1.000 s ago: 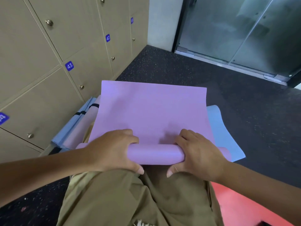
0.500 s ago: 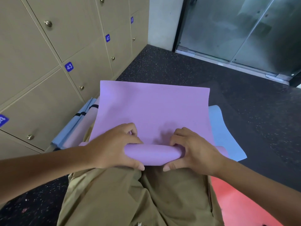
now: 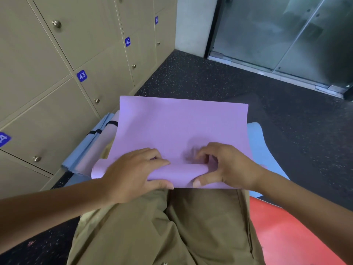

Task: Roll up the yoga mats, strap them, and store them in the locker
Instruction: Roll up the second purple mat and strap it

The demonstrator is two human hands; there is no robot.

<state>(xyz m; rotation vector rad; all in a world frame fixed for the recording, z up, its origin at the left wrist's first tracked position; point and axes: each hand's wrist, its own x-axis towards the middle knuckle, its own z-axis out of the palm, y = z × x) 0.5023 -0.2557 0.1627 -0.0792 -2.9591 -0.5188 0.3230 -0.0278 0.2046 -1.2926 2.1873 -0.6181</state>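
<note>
Both hands, left (image 3: 131,173) and right (image 3: 227,167), grip the purple mat's (image 3: 179,127) rolled near end.

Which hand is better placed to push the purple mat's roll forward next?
Left. The left hand lies over the rolled part of the purple mat, thumb under its near edge. The right hand has blurred fingers raised off the roll, apparently regripping, with only its thumb at the edge.

- Even, soft indoor light; no hard glare.
- Faint shadow on purple mat (image 3: 179,129) under right hand (image 3: 227,165).
- Right fingers (image 3: 193,152) motion-blurred.
- Wide-angle bowing at left lockers (image 3: 47,77); hazy reflections on upper-right glass door (image 3: 286,31).
</note>
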